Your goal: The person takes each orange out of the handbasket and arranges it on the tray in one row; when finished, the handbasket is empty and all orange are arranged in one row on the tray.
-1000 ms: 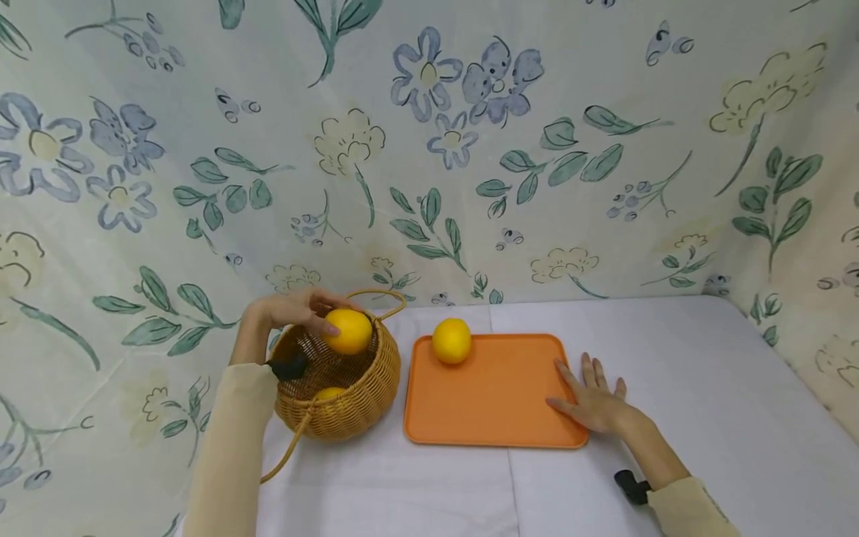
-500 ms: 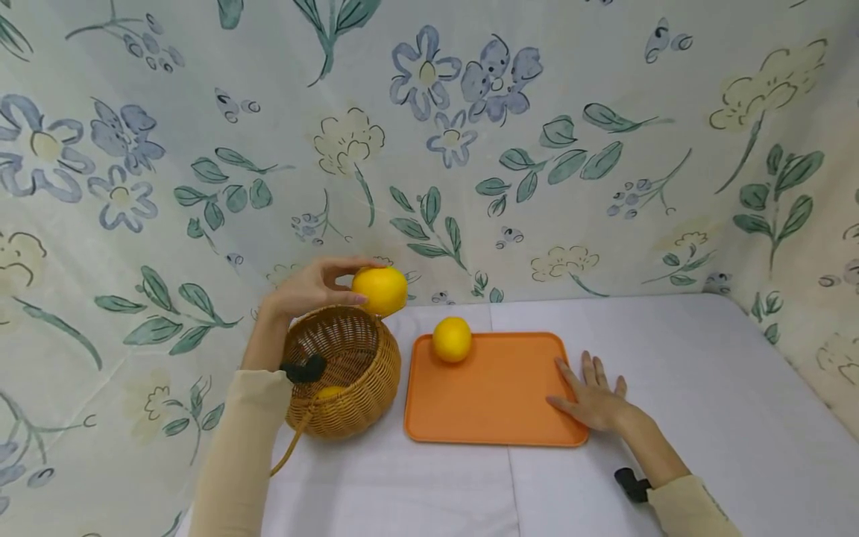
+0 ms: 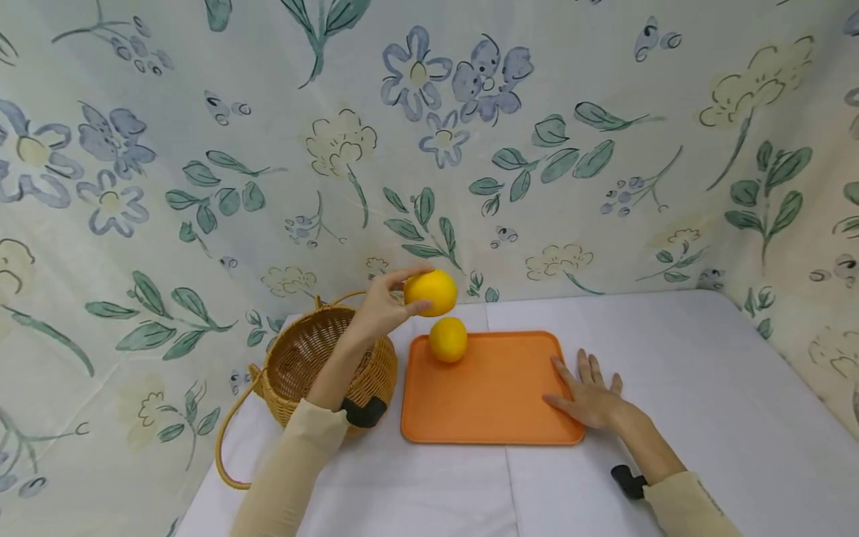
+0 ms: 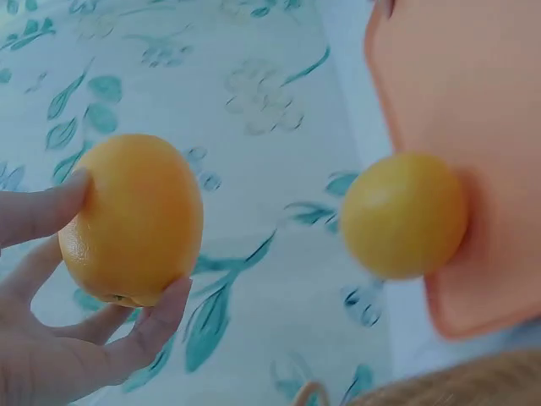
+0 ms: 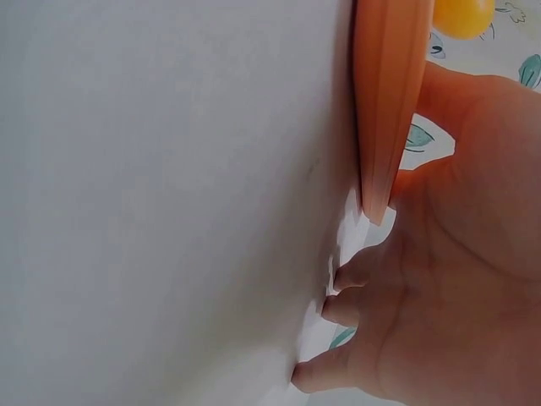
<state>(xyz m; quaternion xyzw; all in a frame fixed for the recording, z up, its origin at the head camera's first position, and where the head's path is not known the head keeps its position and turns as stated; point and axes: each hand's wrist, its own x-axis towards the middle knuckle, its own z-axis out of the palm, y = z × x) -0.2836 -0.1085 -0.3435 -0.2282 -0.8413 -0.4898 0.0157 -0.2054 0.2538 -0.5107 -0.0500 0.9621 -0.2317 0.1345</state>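
My left hand (image 3: 385, 306) holds an orange (image 3: 435, 292) up in the air, just behind the back left corner of the orange tray (image 3: 496, 395). Thumb and fingertips grip the sides of this fruit (image 4: 135, 220) in the left wrist view. A second orange (image 3: 448, 340) rests at the tray's back left corner, just below the held one in the head view. My right hand (image 3: 593, 399) lies with spread, fairly straight fingers over the tray's right edge. In the right wrist view, its thumb side meets the tray wall (image 5: 389, 110) and other fingertips touch the white cloth.
A round wicker basket (image 3: 288, 365) stands left of the tray, partly covered by my left forearm. Its handle (image 3: 224, 447) hangs out to the front left. White cloth (image 3: 705, 373) covers the table, and a floral curtain (image 3: 429, 149) rises behind it.
My left hand has lifted the orange out of the basket and carried it right, toward the tray. The basket leans further left, its front handle swung outward. My right hand stays put.
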